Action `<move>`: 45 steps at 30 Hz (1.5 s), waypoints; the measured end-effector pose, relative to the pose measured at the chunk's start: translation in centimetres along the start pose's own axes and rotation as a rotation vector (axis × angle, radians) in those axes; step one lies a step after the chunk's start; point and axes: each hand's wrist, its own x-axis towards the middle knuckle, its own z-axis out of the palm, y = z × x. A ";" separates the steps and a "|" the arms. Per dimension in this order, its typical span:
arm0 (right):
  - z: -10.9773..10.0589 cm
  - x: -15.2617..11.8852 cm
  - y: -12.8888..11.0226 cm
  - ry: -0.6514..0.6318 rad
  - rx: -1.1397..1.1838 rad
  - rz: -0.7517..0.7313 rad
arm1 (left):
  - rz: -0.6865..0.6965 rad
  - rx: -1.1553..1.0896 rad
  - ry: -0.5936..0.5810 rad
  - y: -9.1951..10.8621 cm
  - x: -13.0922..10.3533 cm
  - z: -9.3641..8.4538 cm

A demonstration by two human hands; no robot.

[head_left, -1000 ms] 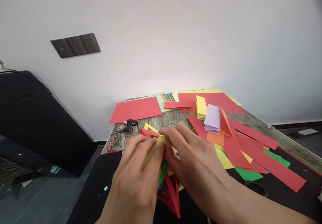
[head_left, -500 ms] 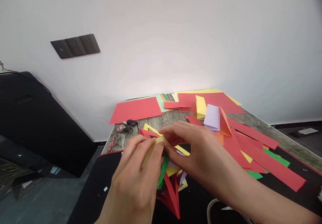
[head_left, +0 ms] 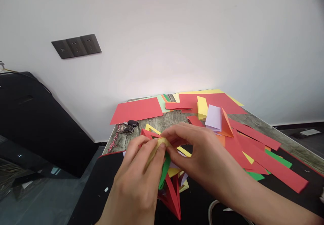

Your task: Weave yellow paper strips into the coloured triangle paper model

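Between my hands is a pale yellow folded paper strip [head_left: 153,155], part of a many-coloured folded-paper model [head_left: 172,192] with red, green, yellow and lilac pieces. My left hand [head_left: 138,174] is closed on the strip, thumb and fingers on either side of it. At its far end my right hand [head_left: 192,147] pinches the same strip with thumb and fingertips. The model's red and green points stick out below, over the black mat. Its middle is partly hidden by my hands.
Red strips [head_left: 273,164] and green strips lie to the right, beside a standing lilac folded paper [head_left: 213,117] and an orange one [head_left: 226,123]. Red sheets [head_left: 138,111] lie along the wall. Keys [head_left: 128,127] rest at the table's left. A grey cable loop [head_left: 210,213] lies in front.
Both hands keep their grip on the pale yellow strip. Its visible top looks slightly flatter and narrower between the fingers; little else has moved.
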 end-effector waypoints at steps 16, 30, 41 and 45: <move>-1.6 1.4 1.6 -0.278 0.466 0.238 | 0.011 0.094 0.051 0.1 0.2 0.0; -1.6 2.5 3.5 -0.420 0.789 0.366 | -0.060 0.046 0.085 0.2 0.5 0.0; -1.3 2.6 3.5 -0.387 0.744 0.368 | -0.047 0.050 0.093 0.1 0.3 0.3; -1.2 2.7 3.4 -0.374 0.692 0.352 | -0.047 0.055 0.078 0.1 0.4 0.4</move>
